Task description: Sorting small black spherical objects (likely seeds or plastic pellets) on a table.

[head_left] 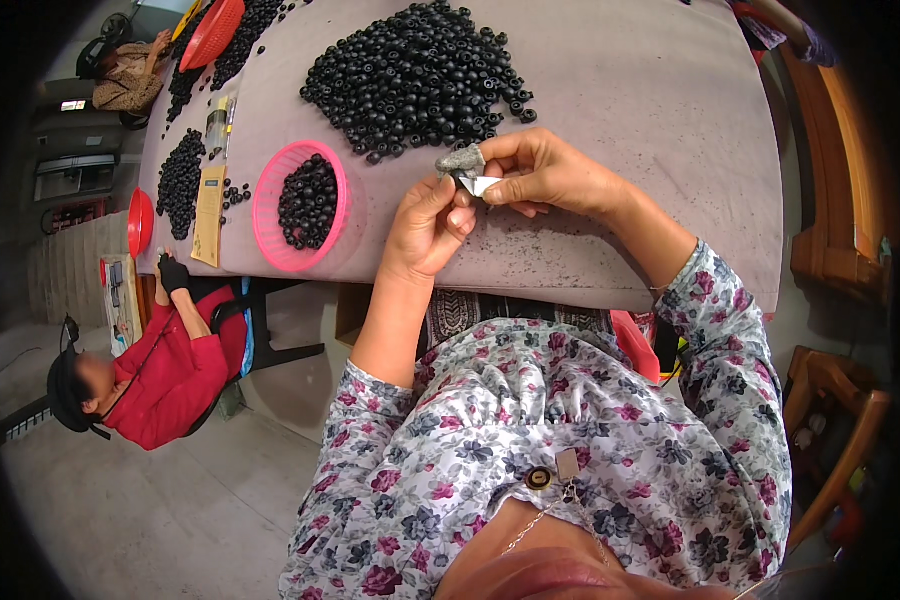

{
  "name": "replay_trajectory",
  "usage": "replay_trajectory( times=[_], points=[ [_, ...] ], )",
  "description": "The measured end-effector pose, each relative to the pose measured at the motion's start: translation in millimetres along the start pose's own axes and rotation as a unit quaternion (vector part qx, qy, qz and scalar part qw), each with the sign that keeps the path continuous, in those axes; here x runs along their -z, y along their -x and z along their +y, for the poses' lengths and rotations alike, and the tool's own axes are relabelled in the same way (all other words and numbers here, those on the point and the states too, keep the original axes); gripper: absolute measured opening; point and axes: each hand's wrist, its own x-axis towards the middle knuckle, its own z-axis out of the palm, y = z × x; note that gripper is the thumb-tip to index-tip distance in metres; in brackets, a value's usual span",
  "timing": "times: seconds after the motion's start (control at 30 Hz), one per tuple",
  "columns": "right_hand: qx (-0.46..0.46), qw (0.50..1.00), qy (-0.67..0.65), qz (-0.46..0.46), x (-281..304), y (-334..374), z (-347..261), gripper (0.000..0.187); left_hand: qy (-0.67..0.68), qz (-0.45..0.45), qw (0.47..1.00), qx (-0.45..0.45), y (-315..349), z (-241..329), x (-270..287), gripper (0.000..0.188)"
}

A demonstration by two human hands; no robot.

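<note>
My left hand and my right hand meet above the table's near edge. My right hand pinches a small metal blade, and its index finger wears a grey fingertip cover. My left hand's fingertips close on something small and dark against the blade; it is mostly hidden. Just beyond my hands lies a big heap of round black fruits on the mauve table cloth. A pink basket with several black fruits sits left of my left hand.
More black fruit piles lie at the table's left end, beside a yellow packet, a red basket and a red bowl. A person in red sits at left, another person farther back. Wooden chairs stand right.
</note>
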Motion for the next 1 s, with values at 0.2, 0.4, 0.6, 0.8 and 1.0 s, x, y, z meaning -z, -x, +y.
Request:
replay_trajectory(
  times=[0.2,0.4,0.6,0.8,1.0],
  points=[
    [0.002,1.000,-0.028,-0.002,0.5,-1.7,4.8,0.021,-0.006,-0.004,1.000,-0.007,1.2,-1.3,-1.2,0.019],
    [-0.004,0.998,-0.058,0.011,2.3,-2.4,7.4,0.018,-0.023,0.004,1.000,-0.009,1.5,-2.5,-2.1,0.023],
    [-0.005,0.998,-0.061,0.011,6.9,-4.1,9.5,0.018,-0.035,0.013,0.999,0.001,0.9,-1.9,-12.5,0.023],
    [-0.002,1.000,-0.024,-0.010,2.0,-1.3,-1.2,0.021,-0.012,0.003,1.000,-0.025,0.4,-4.8,-3.9,0.019],
    [0.000,1.000,-0.021,-0.011,2.4,-0.7,-1.9,0.024,-0.011,0.005,1.000,-0.021,1.0,-4.4,-5.8,0.016]
  ],
)
